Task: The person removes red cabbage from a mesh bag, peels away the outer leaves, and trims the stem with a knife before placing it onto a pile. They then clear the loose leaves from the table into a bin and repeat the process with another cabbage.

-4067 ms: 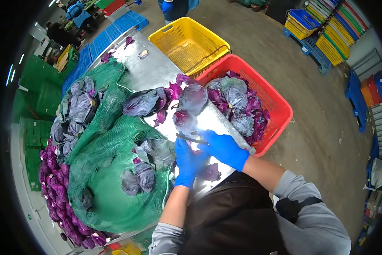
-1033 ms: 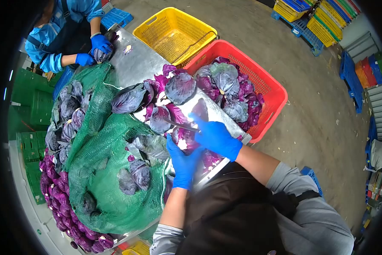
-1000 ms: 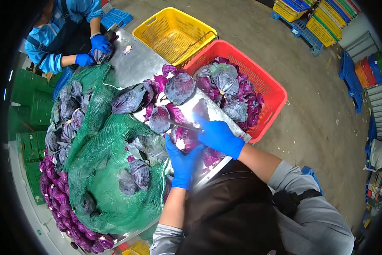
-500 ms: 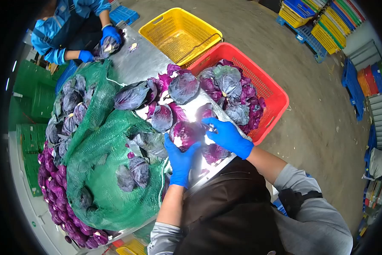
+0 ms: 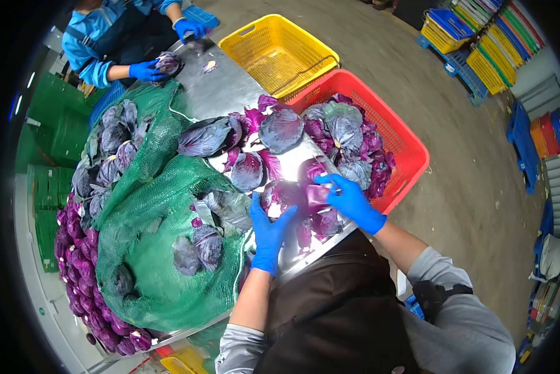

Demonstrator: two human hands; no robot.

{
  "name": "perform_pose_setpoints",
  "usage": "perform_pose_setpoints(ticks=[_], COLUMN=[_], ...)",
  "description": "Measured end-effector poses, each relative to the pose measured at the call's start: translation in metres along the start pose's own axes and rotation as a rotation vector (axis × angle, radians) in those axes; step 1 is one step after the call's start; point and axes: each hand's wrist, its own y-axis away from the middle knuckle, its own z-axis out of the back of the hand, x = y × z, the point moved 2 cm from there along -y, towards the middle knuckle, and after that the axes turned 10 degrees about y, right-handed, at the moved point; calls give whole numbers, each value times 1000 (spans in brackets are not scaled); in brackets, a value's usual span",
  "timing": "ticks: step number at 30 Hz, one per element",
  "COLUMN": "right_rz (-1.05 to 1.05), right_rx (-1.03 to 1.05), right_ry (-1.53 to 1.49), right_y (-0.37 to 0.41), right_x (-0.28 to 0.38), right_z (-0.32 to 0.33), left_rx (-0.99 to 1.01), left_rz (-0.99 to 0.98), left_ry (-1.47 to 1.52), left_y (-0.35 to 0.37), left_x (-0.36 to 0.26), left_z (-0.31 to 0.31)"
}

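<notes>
- Holding a cabbage [image 5: 280, 198] in the left hand [image 5: 268, 234], closed around its near side, just above the table [image 5: 224, 93].
- Pinching a purple leaf [image 5: 317, 194] in the right hand [image 5: 353, 201], closed on it right beside the cabbage, on the side away from the left hand.
- Under both grips: loose leaves [image 5: 322, 223] at the table edge.
- Just beyond the right hand: a red basket [image 5: 414, 146] with more leaves; farther off, a yellow basket [image 5: 273, 56].
- Left of the left hand: a green net [image 5: 155, 249] of cabbages.
- Far across the table: a co-worker's gloved hand [image 5: 144, 70].
</notes>
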Motion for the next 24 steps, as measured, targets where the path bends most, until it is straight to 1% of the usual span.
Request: perform_pose_setpoints(ticks=[2,3,4,5,6,7,8,10,11,12,13,14,15,16,18,19,20,22,23,24], right_rz=[-299,-295,-213,-132,106,130,159,151,146,143,136,130,259,257,402,403,399,397,419,440], right_rx=[24,25,-8,-46,-93,49,194,195,207,206,277,347,263,259,194,197,228,264,293,320], right_ry=[592,594,543,491,486,601,715,710,703,698,823,951,954,956,933,933,902,868,953,1039], right_y=[1,-3,-9,-15,-23,-24,-26,-35,-39,-44,-49,-51,-54,-56,-59,-57,-53,-52,-53,-56], right_x=[8,22,48,63,39,57,75,75,76,78,85,88,61,57,51,59,72,80,80,80], right_z=[25,27,22,16,1,-7,-13,-18,-20,-21,-21,-20,-28,-29,-32,-30,-26,-27,-30,-32], left_rx=[9,13,16,91,167,218,229,264,218,221,123,26,-14,-10,-45,-63,-70,24,24,12], left_rz=[68,93,93,11,-66,-150,-151,-167,-181,-179,-190,-206,-173,-175,-56,-94,-89,13,16,-39], left_ry=[388,406,404,296,186,37,35,158,220,216,91,-30,38,39,-89,-205,-204,-125,-128,-241], left_y=[-3,-4,-4,-4,-3,-6,-7,-9,-5,0,7,10,15,14,10,11,9,6,7,6], left_x=[15,17,12,2,-4,-5,-10,-24,-28,-21,-8,-15,-24,-20,-5,-14,-16,-16,-16,-17], left_z=[2,3,3,1,-1,-1,-3,-7,-7,-10,-13,-18,-28,-28,-27,-26,-26,-30,-31,-34])
